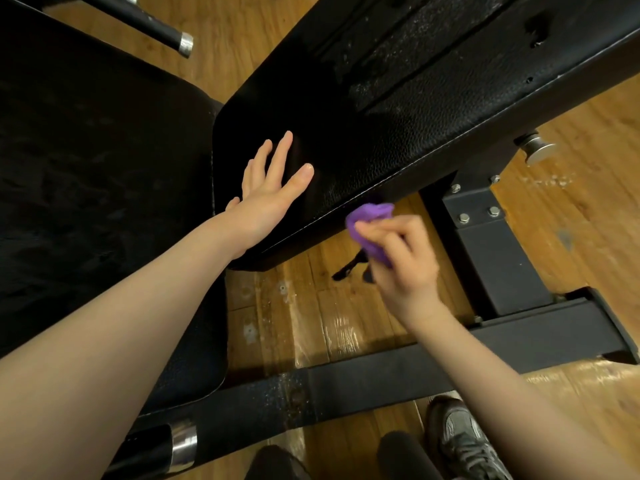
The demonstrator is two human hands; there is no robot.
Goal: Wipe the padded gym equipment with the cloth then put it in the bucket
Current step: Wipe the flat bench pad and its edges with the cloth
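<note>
2 hands | L hand flat, fingers spread on pad | R hand pinching cloth at pad edge

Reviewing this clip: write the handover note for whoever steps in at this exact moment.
Left hand: open, flat on the black padded backrest.
Right hand: grip on the bunched purple cloth, at the pad's side edge by the seam.
Done: cannot tell how much is wiped.
Left: finish the wipe, seat pad included if not yet wiped, then drop the cloth in the bucket, which is not in view.
</note>
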